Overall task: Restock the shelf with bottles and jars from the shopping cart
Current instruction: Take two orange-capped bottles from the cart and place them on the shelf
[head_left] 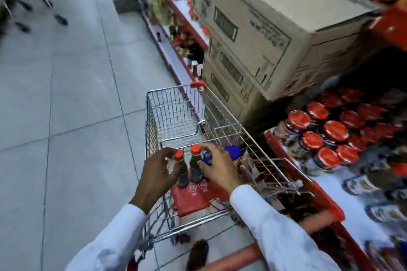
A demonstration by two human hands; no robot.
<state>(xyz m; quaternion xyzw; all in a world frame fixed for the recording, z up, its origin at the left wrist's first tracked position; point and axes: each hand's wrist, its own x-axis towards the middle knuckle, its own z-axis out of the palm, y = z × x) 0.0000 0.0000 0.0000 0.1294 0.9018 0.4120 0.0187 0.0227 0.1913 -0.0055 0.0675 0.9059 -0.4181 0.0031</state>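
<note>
Left hand (pixel 157 169) half-curled, touching upright left sauce bottle (pixel 181 169); right hand (pixel 217 165) spread, empty, beside right sauce bottle (pixel 195 166).

The front of the shopping cart (pixel 174 112) is standing open from above, nothing filling the wire basket there. Nearer the handle, two dark bottles (pixel 189 167) with red caps are standing side by side, leaving only a thin gap between them, and a blue-capped container (pixel 222 154) is crowding in from the right. Stacked cardboard boxes (pixel 253 35) are pressing close along the cart's right rim, blocking that side. On the shelf (pixel 328 185), red-lidded jars (pixel 323 134) are packing the far part, while white shelf surface nearer the edge is lying open.
</note>
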